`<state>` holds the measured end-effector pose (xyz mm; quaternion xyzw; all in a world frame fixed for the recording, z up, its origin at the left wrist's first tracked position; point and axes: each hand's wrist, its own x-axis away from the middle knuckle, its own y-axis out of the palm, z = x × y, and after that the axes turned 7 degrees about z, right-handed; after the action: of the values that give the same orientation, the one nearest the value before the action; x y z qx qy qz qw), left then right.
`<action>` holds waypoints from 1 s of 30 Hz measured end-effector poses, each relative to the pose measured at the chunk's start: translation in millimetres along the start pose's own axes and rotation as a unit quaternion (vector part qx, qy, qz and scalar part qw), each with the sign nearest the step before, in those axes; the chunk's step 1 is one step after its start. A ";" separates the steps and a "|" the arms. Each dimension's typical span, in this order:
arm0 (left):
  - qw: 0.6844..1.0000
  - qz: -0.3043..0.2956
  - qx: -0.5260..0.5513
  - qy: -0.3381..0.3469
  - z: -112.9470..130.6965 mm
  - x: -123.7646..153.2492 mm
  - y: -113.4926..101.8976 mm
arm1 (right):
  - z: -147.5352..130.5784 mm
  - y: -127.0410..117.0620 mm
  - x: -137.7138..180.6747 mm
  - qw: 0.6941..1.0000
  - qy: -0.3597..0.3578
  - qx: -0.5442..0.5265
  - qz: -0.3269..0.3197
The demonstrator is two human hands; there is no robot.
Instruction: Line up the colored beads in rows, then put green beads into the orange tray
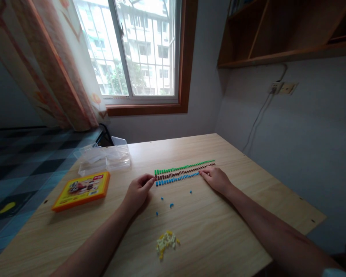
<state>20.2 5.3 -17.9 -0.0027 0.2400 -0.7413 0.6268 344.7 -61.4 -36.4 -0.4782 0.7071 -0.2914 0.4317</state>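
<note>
Three long rows of tiny building bricks run across the table: a green row [173,169] at the back, a brown row [168,176] in the middle, a blue row [173,179] nearest me. My left hand [140,189] rests at the rows' left end, fingers curled and thumb tip beside the first brown and blue bricks; whether anything is in it is hidden. At the blue row's right end, my right hand [217,179] pinches with thumb and forefinger at a small blue brick. Several loose blue bricks [171,205] lie in front of the rows.
A pile of yellow and cream bricks [166,243] lies near me on the wooden table [219,234]. To the left are a yellow-orange box [82,190] and clear plastic trays [103,159]. A window, a curtain and a wall shelf [276,38] surround the table.
</note>
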 end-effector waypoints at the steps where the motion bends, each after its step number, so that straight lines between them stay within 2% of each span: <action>1: 1.000 0.000 -0.001 0.000 0.3 0.1 -0.1 | -0.1 0.0 0.2 1.000 0.000 -0.003 0.001; 30: 1.000 -0.008 -0.011 0.011 -1.5 -0.2 -0.1 | 3.3 0.9 -0.7 0.998 -0.014 -0.053 0.021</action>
<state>19.6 6.0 -19.1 -0.0032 0.2553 -0.7433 0.6184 347.3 -60.4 -38.4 -0.4894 0.7258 -0.2375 0.4211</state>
